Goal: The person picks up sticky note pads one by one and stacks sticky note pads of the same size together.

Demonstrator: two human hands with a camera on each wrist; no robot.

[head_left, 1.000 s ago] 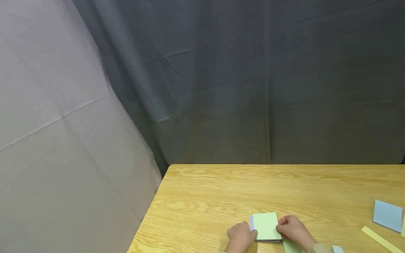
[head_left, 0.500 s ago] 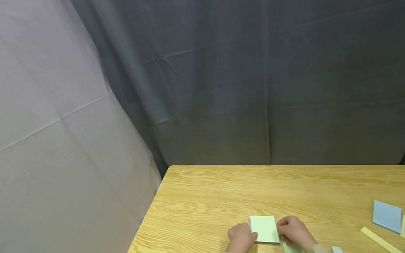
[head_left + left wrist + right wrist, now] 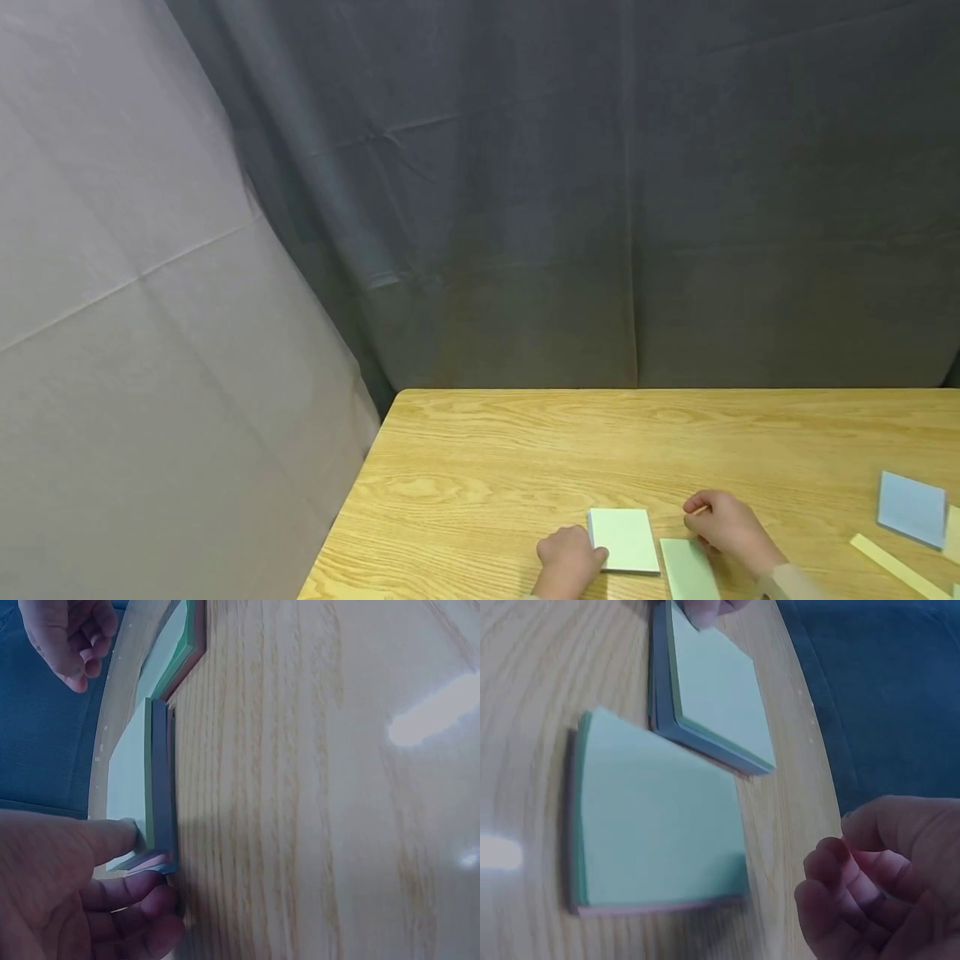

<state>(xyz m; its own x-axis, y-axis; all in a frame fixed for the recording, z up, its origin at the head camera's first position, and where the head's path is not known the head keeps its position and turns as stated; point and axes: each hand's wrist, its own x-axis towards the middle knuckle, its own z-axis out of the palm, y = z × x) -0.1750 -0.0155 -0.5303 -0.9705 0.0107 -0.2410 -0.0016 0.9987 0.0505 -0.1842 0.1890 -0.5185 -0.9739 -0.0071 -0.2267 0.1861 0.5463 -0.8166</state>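
Note:
A square stack of sticky note pads (image 3: 627,542), pale green on top and blue-grey below, lies on the table. My left hand (image 3: 567,560) grips its near left corner, the thumb on the top sheet and the fingers curled at the side, as the left wrist view shows. Right of this stack lies a second sticky note pad (image 3: 660,817), greener on top with a pink layer at the bottom. Beyond its right edge my right hand (image 3: 729,528) hovers with loosely curled fingers, thumb close to the index finger, nothing visible between them.
To the right on the wooden table (image 3: 480,467) lie a blue sticky note pad (image 3: 912,508), a narrow yellow strip (image 3: 898,567) and a pale yellow pad (image 3: 952,535) cut by the frame edge. A dark curtain (image 3: 525,208) hangs behind the table, a grey one at left.
The green pad at left was shifted over its blue-grey layer and now sits squared on it. My right hand has left its edge, moving right and uncovering the second pad.

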